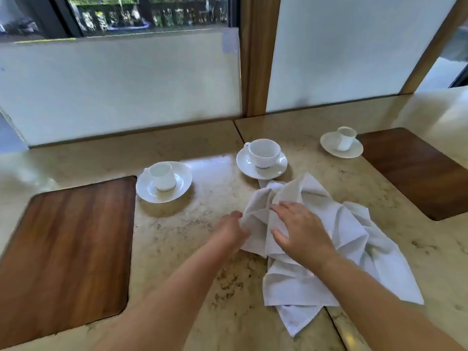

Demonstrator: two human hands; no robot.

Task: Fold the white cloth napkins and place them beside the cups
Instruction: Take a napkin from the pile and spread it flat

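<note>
A heap of crumpled white cloth napkins [354, 239] lies on the marble table [192, 224], just in front of the middle cup. My left hand [231, 230] pinches the heap's left edge. Flat on top of the cloth rests my right hand [301, 231], fingers spread. Three white cups stand on saucers along the back: a left cup [163, 177], a middle cup [264, 152] and a small right cup [345, 138]. No napkin lies beside the left or right cup.
Dark wooden inlays are set into the table at the left [65, 252] and the right [415, 171]. Frosted glass panels [121, 89] with a wooden post [258, 57] rise directly behind the cups.
</note>
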